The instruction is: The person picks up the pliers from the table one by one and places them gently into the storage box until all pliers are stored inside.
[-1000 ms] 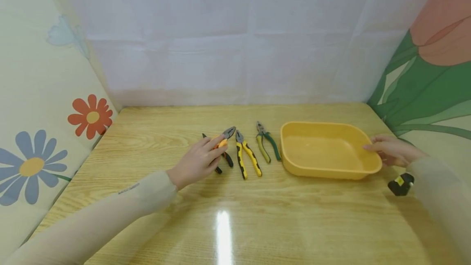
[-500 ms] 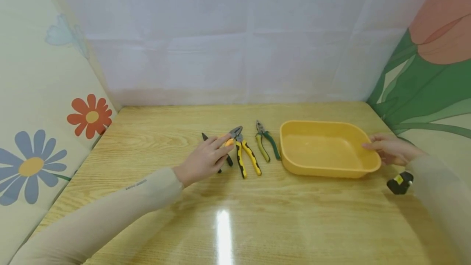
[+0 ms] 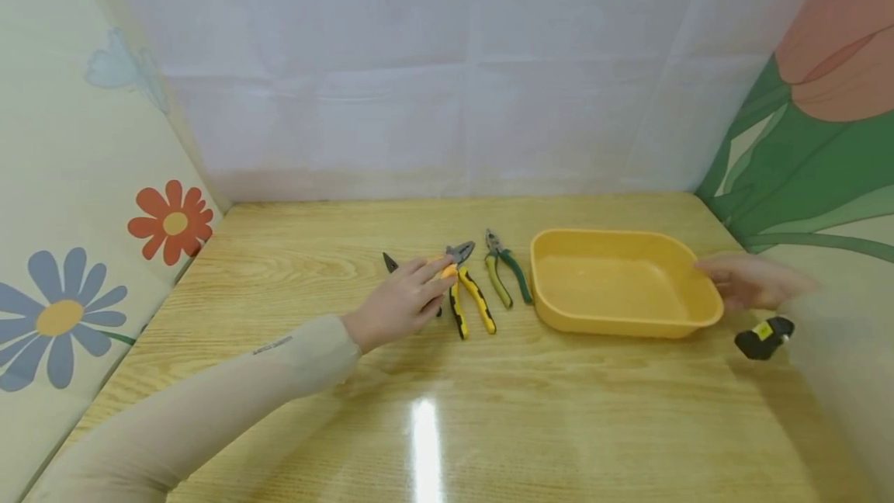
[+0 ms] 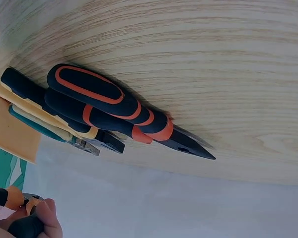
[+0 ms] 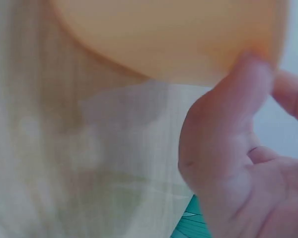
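My left hand [image 3: 401,305] holds orange-and-black pliers [image 4: 13,198] above the table, their grey jaws pointing away to the right. Below it lie long-nose pliers [image 4: 109,106] with black-and-orange handles, mostly covered by the hand in the head view. Yellow-and-black pliers [image 3: 479,305] lie just right of that hand, partly overlapped by the held pair. Beside them rest pliers with green handles [image 3: 518,278]. At the right, my right hand [image 3: 757,282], blurred, pinches the end rim of a yellow plastic basin [image 3: 621,326]; its thumb lies inside the wall, a finger outside.
The wooden table [image 3: 335,418] carries a bright light reflection near the front. A white sheet [image 3: 454,99] stands behind, with flower-printed cloths on both sides. A small black-and-yellow device [image 3: 764,338] sits by the right wrist.
My left hand has moved right with the orange-and-black pliers, now over the yellow-and-black pair's head. My right hand has shifted slightly at the basin's rim; the basin has stayed in place.
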`<state>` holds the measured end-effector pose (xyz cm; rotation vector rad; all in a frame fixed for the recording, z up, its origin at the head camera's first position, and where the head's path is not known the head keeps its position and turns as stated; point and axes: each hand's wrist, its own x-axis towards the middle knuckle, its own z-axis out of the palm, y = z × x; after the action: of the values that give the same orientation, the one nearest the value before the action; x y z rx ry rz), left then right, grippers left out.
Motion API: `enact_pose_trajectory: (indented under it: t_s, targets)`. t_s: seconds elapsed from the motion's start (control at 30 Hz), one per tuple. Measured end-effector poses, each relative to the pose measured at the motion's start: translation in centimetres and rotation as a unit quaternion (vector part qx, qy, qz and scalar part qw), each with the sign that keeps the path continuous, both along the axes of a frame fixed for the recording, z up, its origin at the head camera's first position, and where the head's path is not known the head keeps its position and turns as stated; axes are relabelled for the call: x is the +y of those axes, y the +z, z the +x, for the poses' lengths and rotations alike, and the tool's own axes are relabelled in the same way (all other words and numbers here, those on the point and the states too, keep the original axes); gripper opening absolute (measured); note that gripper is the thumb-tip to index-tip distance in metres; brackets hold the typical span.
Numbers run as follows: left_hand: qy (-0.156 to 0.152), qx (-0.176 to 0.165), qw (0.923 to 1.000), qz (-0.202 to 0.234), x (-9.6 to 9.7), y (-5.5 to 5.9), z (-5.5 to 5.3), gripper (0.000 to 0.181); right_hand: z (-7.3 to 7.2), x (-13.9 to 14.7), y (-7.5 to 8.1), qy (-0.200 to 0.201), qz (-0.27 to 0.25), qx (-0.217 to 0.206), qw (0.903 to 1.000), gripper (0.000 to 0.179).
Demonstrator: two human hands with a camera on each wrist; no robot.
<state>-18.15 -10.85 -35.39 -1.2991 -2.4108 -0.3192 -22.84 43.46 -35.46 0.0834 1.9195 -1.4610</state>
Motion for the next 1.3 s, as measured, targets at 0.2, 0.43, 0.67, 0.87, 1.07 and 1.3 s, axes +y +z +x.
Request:
enact_pose_trajectory:
  t_s: [0.2, 0.43, 0.67, 0.87, 1.07, 1.3]
  targets:
    - [-0.011, 0.000, 0.9999, 0.003, 0.4, 0.1, 0.0, 0.035, -1.0, 0.3, 0.6, -0.023, 0.007, -0.023, 0.9994, 0.029]
    - [-0.021, 0.021, 0.9995, 0.000, 1.0, 0.1, -0.1, 0.033, -1.4, 0.8, 0.7, 0.036, -0.062, -0.055, 0.9959, 0.033]
    - [-0.040, 0.015, 0.9991, 0.004, 1.7, 0.5, -0.3, 0.033, -1.5, 0.7, 0.4, 0.035, -0.062, -0.039, 0.9967, 0.025]
    - [-0.067, 0.044, 0.9968, -0.007, 2.4, 0.4, -0.7, 0.033, -1.4, 0.3, 0.5, -0.023, -0.026, -0.036, 0.9988, 0.020]
    - [-0.088, 0.056, 0.9945, -0.006, 3.0, 0.4, -1.0, 0.034, -1.3, 0.2, 0.5, -0.029, -0.019, -0.036, 0.9987, 0.019]
    - [-0.108, 0.080, 0.9910, -0.006, 4.0, 0.2, -1.3, 0.032, -1.4, 0.0, 0.5, -0.035, -0.010, -0.031, 0.9988, 0.020]
